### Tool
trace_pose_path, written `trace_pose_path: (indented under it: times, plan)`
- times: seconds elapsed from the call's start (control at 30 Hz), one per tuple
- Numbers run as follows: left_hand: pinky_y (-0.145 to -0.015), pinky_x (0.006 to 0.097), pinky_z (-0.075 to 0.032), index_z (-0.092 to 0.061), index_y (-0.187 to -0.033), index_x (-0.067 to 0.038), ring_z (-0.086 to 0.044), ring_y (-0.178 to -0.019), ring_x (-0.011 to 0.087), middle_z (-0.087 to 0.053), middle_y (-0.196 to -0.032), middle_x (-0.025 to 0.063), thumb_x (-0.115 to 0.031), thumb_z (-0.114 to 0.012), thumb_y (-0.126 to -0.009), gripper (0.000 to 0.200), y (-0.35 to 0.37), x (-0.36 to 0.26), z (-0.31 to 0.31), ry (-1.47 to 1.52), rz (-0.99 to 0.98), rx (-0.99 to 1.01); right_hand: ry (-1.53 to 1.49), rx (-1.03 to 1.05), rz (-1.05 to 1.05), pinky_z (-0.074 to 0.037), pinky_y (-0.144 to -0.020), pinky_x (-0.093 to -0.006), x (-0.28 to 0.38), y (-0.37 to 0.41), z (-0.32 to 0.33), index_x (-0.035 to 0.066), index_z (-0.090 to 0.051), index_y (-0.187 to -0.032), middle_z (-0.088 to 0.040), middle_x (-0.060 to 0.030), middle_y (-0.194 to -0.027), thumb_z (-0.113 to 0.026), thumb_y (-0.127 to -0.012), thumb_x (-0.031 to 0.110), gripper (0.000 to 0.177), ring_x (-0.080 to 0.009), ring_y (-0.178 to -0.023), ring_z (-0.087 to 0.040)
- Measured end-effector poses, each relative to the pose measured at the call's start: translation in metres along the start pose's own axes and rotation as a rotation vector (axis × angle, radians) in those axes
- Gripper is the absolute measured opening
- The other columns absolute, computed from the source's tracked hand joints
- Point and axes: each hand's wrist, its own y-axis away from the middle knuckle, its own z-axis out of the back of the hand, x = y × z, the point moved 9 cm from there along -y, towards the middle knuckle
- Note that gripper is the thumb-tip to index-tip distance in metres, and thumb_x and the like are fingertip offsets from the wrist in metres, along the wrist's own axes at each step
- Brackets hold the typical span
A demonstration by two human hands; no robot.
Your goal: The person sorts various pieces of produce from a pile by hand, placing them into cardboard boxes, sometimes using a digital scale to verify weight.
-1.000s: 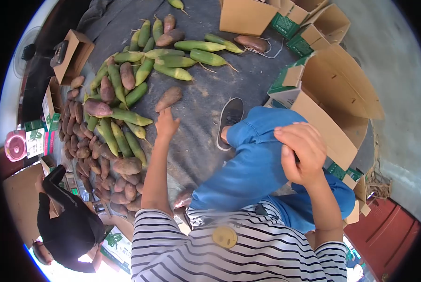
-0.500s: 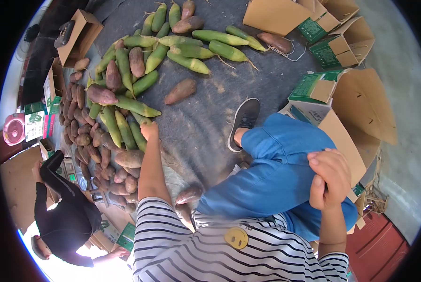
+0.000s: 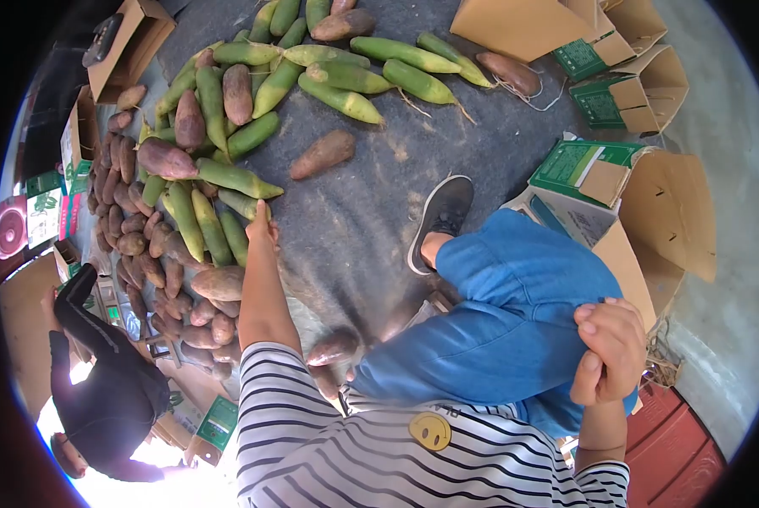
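Note:
My left hand [image 3: 263, 229] reaches to the left, its fingers closed on the tip of a green radish [image 3: 238, 202] at the lower edge of a heap of long green radishes [image 3: 211, 218]. Reddish-brown tubers lie among the radishes, one of them [image 3: 166, 158] just above and left of my hand. A single tuber [image 3: 323, 154] rests on the dark ground sheet. Over my blue-trousered knee, my right hand [image 3: 610, 354] is raised with curled fingers; what it holds, if anything, is hidden.
Many brown tubers [image 3: 152, 269] are piled at the left. Open cardboard boxes [image 3: 669, 207] stand at the right, with more [image 3: 523, 30] at the top right and a box [image 3: 132, 51] at the top left. Another person [image 3: 113, 385] in dark clothes bends at the lower left.
The view has shifted slightly, so the heap appears further left. My left hand has moved a little up and left, onto the radish tip. My right hand appears lower and stays curled.

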Motion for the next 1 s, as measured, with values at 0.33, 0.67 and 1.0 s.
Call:
trace_pose_path:
  times: [0.33,0.67,1.0]
  plan:
    - [-0.041,0.0283,-0.043,-0.059,-0.091,-0.005,-0.057,-0.050,0.0163,-0.061,-0.077,0.0090,-0.037,-0.078,-0.074,0.041,0.008,-0.005,-0.031,0.016,-0.393,-0.002,-0.008,-0.022,-0.007,-0.050,-0.077,-0.0396,-0.001,0.000,0.001,0.006,-0.061,-0.092,-0.067,-0.0096,-0.084,-0.051,-0.081,0.011,0.016,-0.0237,-0.074,-0.065]
    - [-0.094,0.0439,-0.042,-0.052,-0.118,0.004,-0.054,-0.109,0.0361,-0.055,-0.116,0.0239,-0.040,-0.075,-0.074,0.066,0.195,0.113,-0.054,-0.714,-0.850,0.286,0.003,-0.038,0.021,-0.049,-0.077,-0.0424,0.005,0.002,0.000,0.004,-0.060,-0.093,-0.066,-0.0122,-0.085,-0.050,-0.085,0.012,0.015,-0.0269,-0.075,-0.064]
    - [-0.082,0.0491,-0.046,-0.047,-0.121,0.004,-0.058,-0.098,0.0330,-0.056,-0.117,0.0178,-0.071,-0.074,-0.058,0.101,0.033,0.047,0.260,-0.114,0.063,-0.332,0.009,-0.041,0.040,-0.049,-0.078,-0.0442,0.008,0.003,0.000,0.002,-0.060,-0.094,-0.066,-0.0144,-0.085,-0.050,-0.085,0.012,0.016,-0.0282,-0.076,-0.064]
